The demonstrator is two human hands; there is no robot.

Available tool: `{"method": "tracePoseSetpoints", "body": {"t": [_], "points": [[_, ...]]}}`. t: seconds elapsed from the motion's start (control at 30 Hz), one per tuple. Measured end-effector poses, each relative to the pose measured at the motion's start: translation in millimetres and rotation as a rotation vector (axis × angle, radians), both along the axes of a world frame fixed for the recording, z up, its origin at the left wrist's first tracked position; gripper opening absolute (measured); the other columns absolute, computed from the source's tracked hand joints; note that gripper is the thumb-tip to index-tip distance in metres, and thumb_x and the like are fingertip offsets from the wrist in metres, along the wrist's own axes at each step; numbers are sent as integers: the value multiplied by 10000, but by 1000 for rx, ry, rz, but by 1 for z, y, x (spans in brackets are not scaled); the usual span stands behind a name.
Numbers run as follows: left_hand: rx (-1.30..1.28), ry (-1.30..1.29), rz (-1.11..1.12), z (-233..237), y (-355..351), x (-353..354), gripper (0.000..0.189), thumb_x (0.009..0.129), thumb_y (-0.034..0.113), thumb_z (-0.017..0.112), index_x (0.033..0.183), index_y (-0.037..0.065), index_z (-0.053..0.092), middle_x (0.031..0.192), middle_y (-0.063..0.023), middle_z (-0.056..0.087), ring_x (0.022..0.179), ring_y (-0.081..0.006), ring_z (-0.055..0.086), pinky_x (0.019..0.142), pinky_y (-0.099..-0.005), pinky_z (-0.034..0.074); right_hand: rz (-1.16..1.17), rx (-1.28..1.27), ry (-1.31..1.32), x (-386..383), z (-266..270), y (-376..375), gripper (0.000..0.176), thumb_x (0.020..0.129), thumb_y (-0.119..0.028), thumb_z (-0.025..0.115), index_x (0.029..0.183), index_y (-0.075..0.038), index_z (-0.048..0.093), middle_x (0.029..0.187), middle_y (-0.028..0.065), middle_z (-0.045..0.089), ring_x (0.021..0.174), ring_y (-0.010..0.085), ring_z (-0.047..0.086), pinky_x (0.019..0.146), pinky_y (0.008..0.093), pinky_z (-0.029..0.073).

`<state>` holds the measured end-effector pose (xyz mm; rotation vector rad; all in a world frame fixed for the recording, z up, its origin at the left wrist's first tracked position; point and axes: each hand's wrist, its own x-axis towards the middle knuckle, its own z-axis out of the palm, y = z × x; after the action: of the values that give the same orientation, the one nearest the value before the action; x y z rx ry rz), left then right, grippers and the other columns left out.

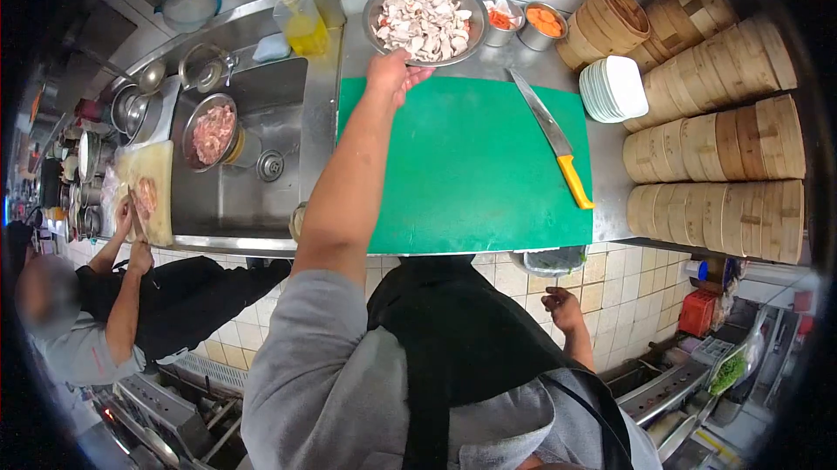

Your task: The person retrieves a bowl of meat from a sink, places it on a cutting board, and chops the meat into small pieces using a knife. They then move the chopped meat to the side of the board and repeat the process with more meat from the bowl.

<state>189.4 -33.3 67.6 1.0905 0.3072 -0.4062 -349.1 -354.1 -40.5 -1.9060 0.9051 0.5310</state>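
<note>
A steel bowl (478, 20) of pale slices is at the bench's (613, 213) far edge, just beyond the green board (453, 165). The left hand (397, 75) grips its near rim. Past the near edge, the right hand (567, 309) has loosely curled fingers; whether it holds anything, I cannot tell. A knife (551, 134) lies on the board's right side.

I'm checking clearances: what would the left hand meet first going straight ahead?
The left hand would meet the metal bowl first; it seems to grip the near rim, though depth is unclear.
</note>
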Motion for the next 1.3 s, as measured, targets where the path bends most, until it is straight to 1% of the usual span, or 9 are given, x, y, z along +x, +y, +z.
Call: {"method": "tracePoseSetpoints", "body": {"t": [0.23,0.33,0.4,0.43,0.5,0.57,0.77,1.03,1.3], "points": [[42,30,-62,-21,5,29,343,1010,115,546,1269,-104,498,1083,-267,683,849,-339,740,717,-392,651,-147,-17,49,-13,9,-25,413,934,-144,729,1295,25,621,966,86,733,770,151,638,648,306,489],[241,1,-118,-21,18,29,586,986,264,651,1399,-88,433,1310,-291,598,1031,-376,709,872,-468,625,-163,-13,-52,1,17,-41,385,945,-139,712,1287,16,627,945,57,717,765,138,633,642,288,479],[806,-335,115,-52,26,45,883,884,388,769,1530,-34,340,1507,-315,436,1342,-403,525,1151,-499,423,-136,-102,-105,12,19,-54,371,950,-130,707,1278,24,628,914,34,697,763,115,622,648,272,475],[806,-338,108,-33,21,39,883,884,388,769,1530,-34,340,1507,-315,436,1342,-403,525,1151,-499,423,-103,-140,-129,18,18,-62,368,953,-125,704,1277,31,626,918,35,694,772,115,620,664,273,482],[1153,-698,176,9,13,29,1062,799,482,815,1609,59,273,1609,-296,308,1512,-390,286,1252,-465,228,-59,-194,-169,30,20,-72,364,962,-118,695,1277,48,619,955,50,698,822,126,632,728,282,507],[1281,-764,22,39,-1,35,1048,794,486,813,1612,94,287,1619,-293,288,1516,-403,272,1242,-468,245,-43,-177,-157,55,48,-65,366,973,-110,686,1282,70,608,1069,102,713,957,165,664,876,310,535],[1699,-638,-476,36,-46,72,1027,753,579,824,1609,306,327,1689,-200,137,1507,-499,230,1163,-603,355,-86,-195,-220,72,87,-33,394,951,-143,724,1279,54,633,1093,151,733,968,198,688,862,325,544],[1701,-563,-431,20,-63,93,886,787,428,827,1551,255,412,1625,-197,277,1411,-479,412,1107,-573,438,-174,-182,-52,14,95,1,399,963,-141,719,1298,51,619,1138,160,720,1054,202,674,926,325,534],[1574,-853,-201,-6,-60,123,531,798,260,768,1299,140,642,1266,-202,604,1211,-375,616,1005,-477,535,-257,-110,-23,-22,76,12,412,962,-111,720,1323,51,603,1161,164,707,1075,220,670,944,329,530]]}}
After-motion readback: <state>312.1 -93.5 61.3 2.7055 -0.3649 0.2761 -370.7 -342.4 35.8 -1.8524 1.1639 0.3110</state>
